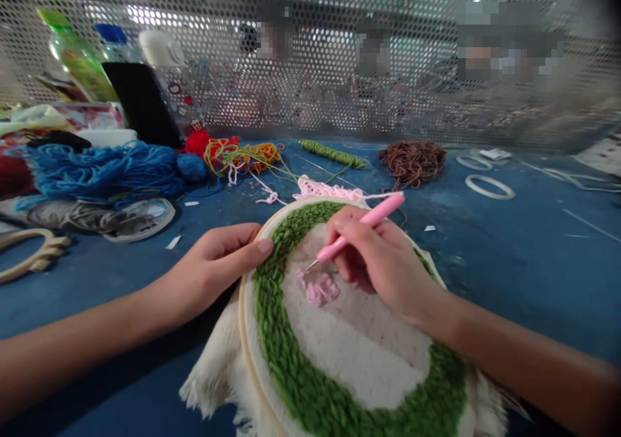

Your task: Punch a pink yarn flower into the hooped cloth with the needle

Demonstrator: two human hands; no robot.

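- My right hand pinches the pink needle pen like a pencil, fingers curled; its slim metal tip slants down to the cloth, just beside the small pink stitches.
- My left hand grips the left edge of the wooden hoop, thumb on top, the other fingers bent at the rim and partly hidden.
- The hoop sits in front of me, tilted, the cloth stretched in it and fraying out below; a thick band of green stitches rings the pale middle.
- Just past the hoop's far edge, pink yarn lies heaped on the blue worktop.
- Beyond it I see a green skein, with brown yarn to its right.
- Blue yarn spreads at far left, near the bottles.
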